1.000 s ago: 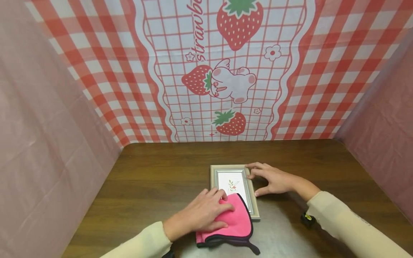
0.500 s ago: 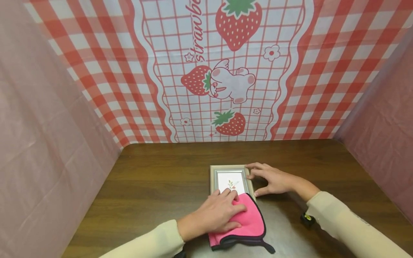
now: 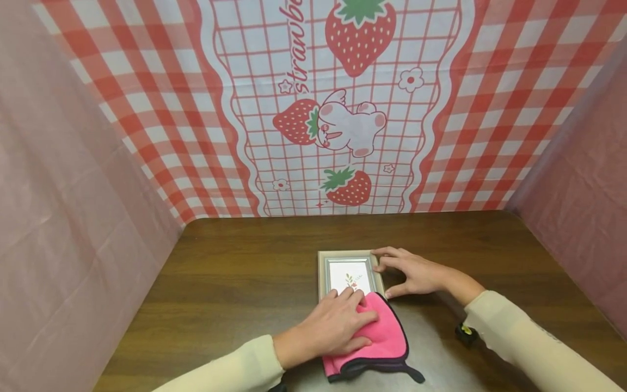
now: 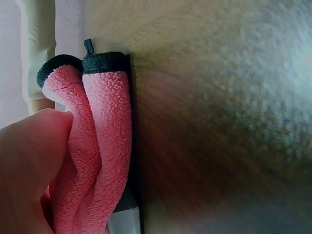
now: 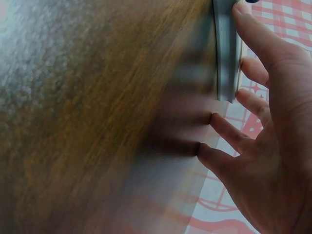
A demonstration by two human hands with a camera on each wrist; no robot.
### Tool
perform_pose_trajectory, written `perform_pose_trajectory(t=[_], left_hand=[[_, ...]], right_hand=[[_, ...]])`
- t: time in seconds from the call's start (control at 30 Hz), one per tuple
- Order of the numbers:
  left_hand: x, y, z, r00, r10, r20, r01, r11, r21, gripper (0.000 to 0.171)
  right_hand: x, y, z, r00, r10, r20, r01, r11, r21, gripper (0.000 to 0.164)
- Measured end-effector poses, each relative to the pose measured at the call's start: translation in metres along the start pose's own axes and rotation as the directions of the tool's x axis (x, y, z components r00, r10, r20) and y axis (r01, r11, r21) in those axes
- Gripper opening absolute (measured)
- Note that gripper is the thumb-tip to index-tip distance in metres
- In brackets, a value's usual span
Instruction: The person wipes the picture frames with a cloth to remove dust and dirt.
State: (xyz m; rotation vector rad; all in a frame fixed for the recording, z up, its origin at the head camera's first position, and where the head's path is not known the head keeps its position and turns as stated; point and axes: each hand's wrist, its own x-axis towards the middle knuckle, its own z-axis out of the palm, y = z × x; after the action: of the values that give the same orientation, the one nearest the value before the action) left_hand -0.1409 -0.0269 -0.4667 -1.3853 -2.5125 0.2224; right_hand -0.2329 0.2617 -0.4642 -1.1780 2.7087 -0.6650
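Note:
A picture frame (image 3: pixel 322 272) with a pale beige border, a silver inner edge and a small floral print lies flat on the wooden table. My left hand (image 3: pixel 333 326) grips a folded pink cloth (image 3: pixel 387 335) with black edging and a loop, pressing it over the near part of the frame. That part is hidden beneath cloth and hand. In the left wrist view the pink cloth (image 4: pixel 109 131) shows as thick fuzzy folds under the thumb. At the frame's right side, my right hand (image 3: pixel 416 275) rests spread, thumb and fingertips touching its edge; two fingers (image 5: pixel 226 131) reach down to the tabletop.
The brown wood table (image 3: pixel 235 261) stretches out on both sides of the frame. Behind it hangs a red-checked strawberry cloth (image 3: pixel 352 125). Pinkish curtains (image 3: pixel 73 190) close off the left and right sides. A small black object (image 3: pixel 465 333) sits by the right sleeve.
My left hand and the pink cloth have slid right across the lower part of the frame, most of it in the first half second. My right hand stays at the frame's edge.

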Motion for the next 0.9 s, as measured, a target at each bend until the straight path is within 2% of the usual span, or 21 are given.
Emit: perform_pose_trajectory(t=[0.2, 0.47, 0.9], left_hand=[[-0.003, -0.002, -0.002, 1.000, -0.007, 0.011, 0.008, 1.000, -0.026, 0.042], [-0.013, -0.008, 0.000, 1.000, -0.021, 0.006, 0.022, 0.997, -0.077, 0.043], [-0.041, -0.023, 0.002, 0.999, -0.037, -0.014, 0.035, 0.994, -0.107, 0.040]], right_hand=[[0.001, 0.002, 0.000, 1.000, 0.007, 0.001, -0.007, 1.000, 0.000, 0.048], [-0.001, 0.004, 0.001, 1.000, 0.025, 0.005, -0.025, 1.000, 0.007, 0.047], [-0.002, 0.003, 0.000, 0.999, 0.035, 0.012, -0.035, 0.999, 0.020, 0.047]])
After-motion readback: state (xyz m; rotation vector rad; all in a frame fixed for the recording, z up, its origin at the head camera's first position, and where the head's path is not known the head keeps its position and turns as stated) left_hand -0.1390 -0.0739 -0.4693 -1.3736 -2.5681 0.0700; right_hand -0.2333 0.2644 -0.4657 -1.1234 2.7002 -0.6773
